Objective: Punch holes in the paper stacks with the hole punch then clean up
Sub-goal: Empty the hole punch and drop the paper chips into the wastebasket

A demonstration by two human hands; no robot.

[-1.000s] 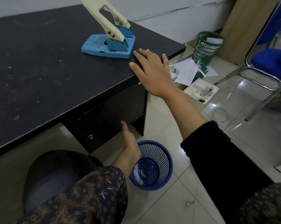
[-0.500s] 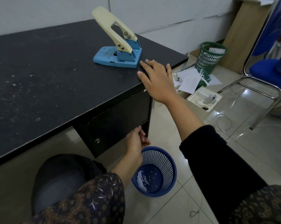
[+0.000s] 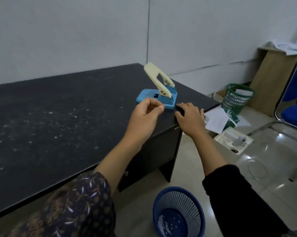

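The hole punch [image 3: 158,94], blue base with a cream lever raised, stands near the right end of the black table [image 3: 58,120]. My left hand [image 3: 144,117] hovers just in front of the punch's base, fingers curled with thumb against the fingertips; nothing shows between them. Beside the punch's right corner, my right hand [image 3: 190,120] rests on the table's corner, fingers bent down onto the top. White paper specks [image 3: 50,113] are scattered over the tabletop. A blue mesh basket [image 3: 156,211] with white punch confetti in its bottom stands on the floor below. No paper stack lies on the table.
On the floor right of the table stand a green mesh basket [image 3: 236,98], loose white sheets [image 3: 216,120] and a white tray [image 3: 229,142]. A blue chair with a chrome frame [image 3: 294,113] and a wooden cabinet [image 3: 274,79] fill the far right. A drawer front sits under the tabletop.
My left hand rose from beside the blue basket under the table to above the tabletop in front of the punch. My right hand stayed at the table's corner. The view tilted upward.
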